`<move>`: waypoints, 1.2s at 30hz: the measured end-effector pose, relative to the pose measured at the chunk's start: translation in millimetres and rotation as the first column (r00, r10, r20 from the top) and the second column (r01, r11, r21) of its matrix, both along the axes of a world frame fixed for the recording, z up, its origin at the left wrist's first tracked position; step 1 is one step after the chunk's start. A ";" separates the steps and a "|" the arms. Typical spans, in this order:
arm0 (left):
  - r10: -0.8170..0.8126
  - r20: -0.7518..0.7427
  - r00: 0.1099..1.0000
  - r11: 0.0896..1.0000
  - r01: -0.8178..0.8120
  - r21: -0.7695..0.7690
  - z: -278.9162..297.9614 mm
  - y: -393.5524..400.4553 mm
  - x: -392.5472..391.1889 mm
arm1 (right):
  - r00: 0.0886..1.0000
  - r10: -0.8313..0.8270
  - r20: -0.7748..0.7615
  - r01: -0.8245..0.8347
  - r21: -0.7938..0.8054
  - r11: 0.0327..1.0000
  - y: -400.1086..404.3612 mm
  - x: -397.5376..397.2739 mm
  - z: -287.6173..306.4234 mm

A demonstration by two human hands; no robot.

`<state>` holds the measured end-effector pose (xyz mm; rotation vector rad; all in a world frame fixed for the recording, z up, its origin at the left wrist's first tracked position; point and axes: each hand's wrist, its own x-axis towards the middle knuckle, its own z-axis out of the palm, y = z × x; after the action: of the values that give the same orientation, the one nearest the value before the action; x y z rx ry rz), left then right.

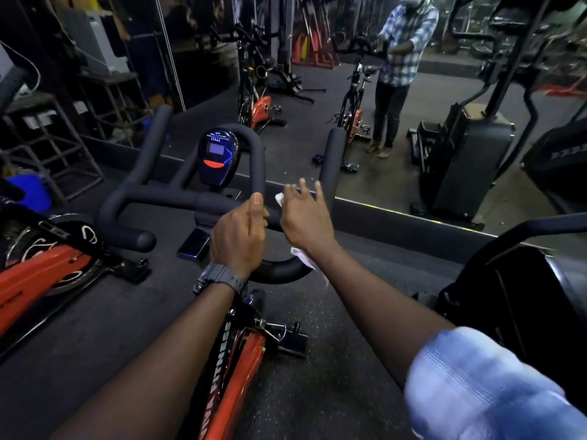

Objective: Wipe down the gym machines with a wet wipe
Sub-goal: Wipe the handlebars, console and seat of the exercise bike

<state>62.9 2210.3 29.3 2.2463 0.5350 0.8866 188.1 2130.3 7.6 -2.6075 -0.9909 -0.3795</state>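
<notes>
A spin bike with a red frame (244,363) stands right under me. Its black handlebar (171,198) carries a small console (217,154) with a lit screen. My left hand (236,236), with a watch on the wrist, grips the middle of the handlebar. My right hand (305,217) lies on the bar's right bend with fingers spread and fairly straight, pressing a white wet wipe (306,260) against it. The wipe's ends stick out past the thumb and below the wrist; its middle is hidden under the palm.
A wall mirror (413,122) faces me and reflects a person in a checked shirt at the bike. A second red bike (47,274) stands to the left, with metal racks (63,138) behind it. A black machine (514,281) stands close on the right. Dark rubber floor (333,360) below.
</notes>
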 end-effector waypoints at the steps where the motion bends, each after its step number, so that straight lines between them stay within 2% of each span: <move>1: 0.005 0.008 1.000 1.000 -0.005 0.003 0.5 0.8 0.6 | 1.000 0.022 -0.002 -0.023 -0.017 1.000 8.1 0.1 3.4; 3: 0.007 0.014 1.000 0.999 -0.008 0.046 -0.1 2.3 2.7 | 0.996 0.080 -0.044 -0.079 0.010 0.997 21.4 -3.7 8.0; 6: 0.015 -0.029 0.999 0.992 -0.011 0.127 -1.5 3.7 8.0 | 0.968 0.153 -0.199 -0.111 0.207 0.972 22.2 -8.3 18.3; 7: 0.021 -0.069 0.997 0.990 -0.011 0.144 -1.3 3.8 10.4 | 0.950 0.213 -0.229 -0.166 0.209 0.964 17.0 -9.0 20.9; 9: 0.031 -0.141 0.990 0.985 -0.007 0.173 -2.6 4.9 14.6 | 0.912 0.332 -0.240 -0.313 0.113 0.943 3.3 -6.4 20.7; 10: 0.031 -0.157 0.987 0.982 -0.001 0.186 -4.5 5.8 15.8 | 0.910 0.348 -0.224 -0.349 0.038 0.936 -4.3 -2.8 19.8; 12: 0.022 -0.163 0.986 0.980 0.011 0.201 -6.7 6.7 16.8 | 0.946 0.305 -0.111 -0.318 -0.129 0.939 -19.3 3.8 11.7; 14: 0.036 -0.154 0.987 0.978 -0.004 0.206 -7.6 6.8 16.1 | 0.964 0.265 0.017 -0.256 -0.205 0.945 -31.5 1.9 1.1; 16: 0.060 -0.146 0.987 0.978 -0.029 0.207 -7.2 6.3 15.3 | 0.986 0.163 0.031 -0.155 -0.178 0.972 -42.1 -5.2 -8.0; 19: 0.075 -0.132 0.988 0.977 -0.046 0.210 -7.4 5.8 15.0 | 0.998 0.019 -0.056 -0.023 -0.061 0.998 -56.0 -22.2 -18.3; 21: 0.082 -0.114 0.990 0.976 -0.057 0.211 -8.1 6.4 15.5 | 0.998 0.025 -0.049 -0.026 -0.013 1.000 -51.6 -24.5 -15.8; 26: 0.095 -0.068 0.993 0.969 -0.076 0.233 -5.7 2.9 15.5 | 0.984 0.163 0.070 -0.145 -0.210 0.967 2.9 -12.3 -7.2; 28: 0.071 -0.069 0.995 0.964 -0.051 0.263 -6.8 2.3 15.1 | 0.973 0.212 0.089 -0.187 -0.228 0.955 8.5 -13.0 -4.8; 30: 0.052 -0.090 0.995 0.946 -0.021 0.322 -9.5 1.9 15.4 | 0.967 0.242 0.076 -0.222 -0.201 0.954 -6.9 -14.1 -6.6; 32: 0.044 -0.112 0.993 0.937 -0.002 0.349 -12.8 1.4 17.4 | 0.984 0.153 0.089 -0.146 -0.081 0.986 -29.0 -16.8 -13.0; 33: 0.046 -0.120 0.992 0.935 0.000 0.354 -13.6 1.1 17.4 | 0.998 0.048 0.033 -0.049 0.006 0.999 -38.6 -20.4 -16.7; 34: 0.053 -0.130 0.990 0.933 -0.003 0.359 -13.7 0.2 17.5 | 0.995 -0.057 -0.085 0.064 0.088 0.994 -44.3 -24.2 -19.3; 36: 0.061 -0.149 0.987 0.931 -0.002 0.365 -12.4 0.5 17.8 | 0.945 -0.137 -0.296 0.210 0.229 0.951 -40.8 -23.3 -21.1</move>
<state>80.7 2210.8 16.9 2.6702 0.5123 0.8858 164.7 2089.5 -13.5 -2.4292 -0.5761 -0.1629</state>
